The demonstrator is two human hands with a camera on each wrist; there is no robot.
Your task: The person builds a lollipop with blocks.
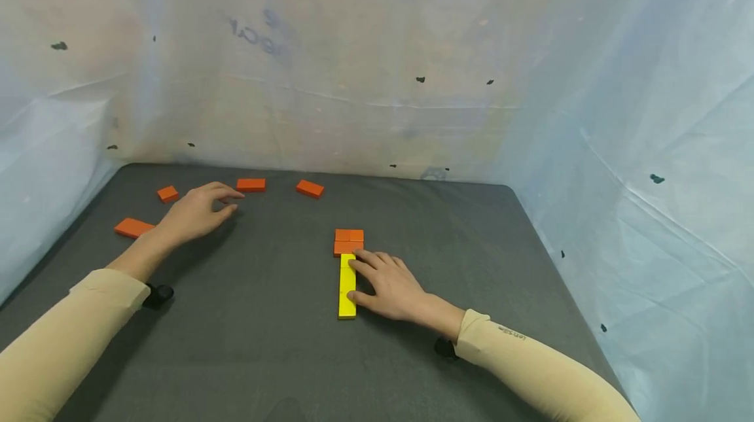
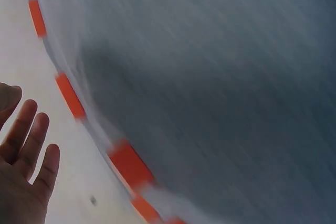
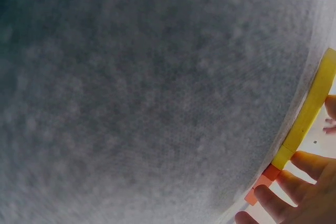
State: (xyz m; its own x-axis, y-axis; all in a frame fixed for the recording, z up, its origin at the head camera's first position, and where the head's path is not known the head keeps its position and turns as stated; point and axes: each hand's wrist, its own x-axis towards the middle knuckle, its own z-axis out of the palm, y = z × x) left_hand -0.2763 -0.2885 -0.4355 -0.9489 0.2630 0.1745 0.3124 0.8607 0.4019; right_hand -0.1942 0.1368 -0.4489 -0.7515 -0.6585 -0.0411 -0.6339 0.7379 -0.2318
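Note:
A long yellow block (image 1: 345, 291) with a short yellow block (image 1: 347, 261) at its far end forms a strip in the middle of the table. Its far end meets a small group of flat orange blocks (image 1: 349, 247). My right hand (image 1: 391, 286) lies along the strip's right side, thumb and fingertips at its edge, fingers spread. In the right wrist view the fingers (image 3: 310, 163) reach the short yellow block and the orange ones. My left hand (image 1: 199, 212) hovers at the back left with loosely bent fingers and holds nothing. An orange block (image 1: 251, 185) lies just beyond its fingertips.
Along the back and left of the dark table (image 1: 459, 239) lie more orange blocks: one right of centre-left (image 1: 309, 188), a small one (image 1: 167, 193), and one partly behind my left wrist (image 1: 133, 228). Pale plastic sheeting (image 1: 330, 69) closes off the back and sides.

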